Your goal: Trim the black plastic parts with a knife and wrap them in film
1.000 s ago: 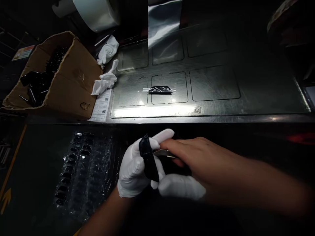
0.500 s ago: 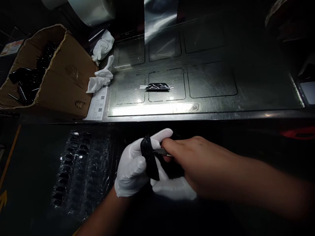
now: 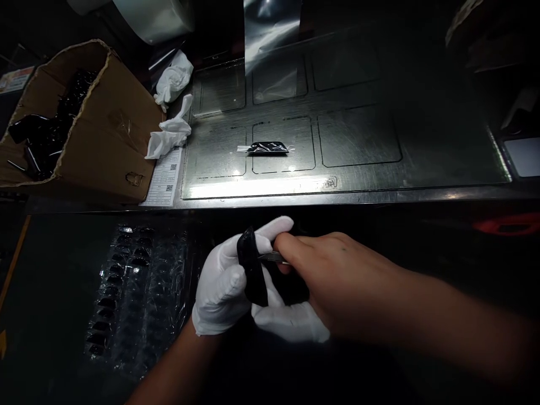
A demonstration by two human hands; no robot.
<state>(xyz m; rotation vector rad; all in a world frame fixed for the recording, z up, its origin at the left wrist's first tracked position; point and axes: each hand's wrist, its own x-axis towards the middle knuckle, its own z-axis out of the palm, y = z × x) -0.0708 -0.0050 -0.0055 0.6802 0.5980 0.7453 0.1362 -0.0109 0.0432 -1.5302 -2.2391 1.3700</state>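
A: ok so where's the black part [image 3: 252,270]?

B: In the left hand [image 3: 221,287], in front of the bench [image 3: 358,135]. White-gloved fingers clamped on it, part tilted but nearly upright.

A: And the right hand [image 3: 333,270]?

B: Fingers pinched together on a thin metal tool [image 3: 272,257], tip right up by the part's side. Can't tell if it's actually touching tbh. White-covered thumb is down near the part's lower end.

A: Anything else around?

B: Yep, a film-wrapped piece [image 3: 269,147] lying on the bench, a clear tray [image 3: 133,315] lower left, cardboard box [image 3: 122,124] upper left.
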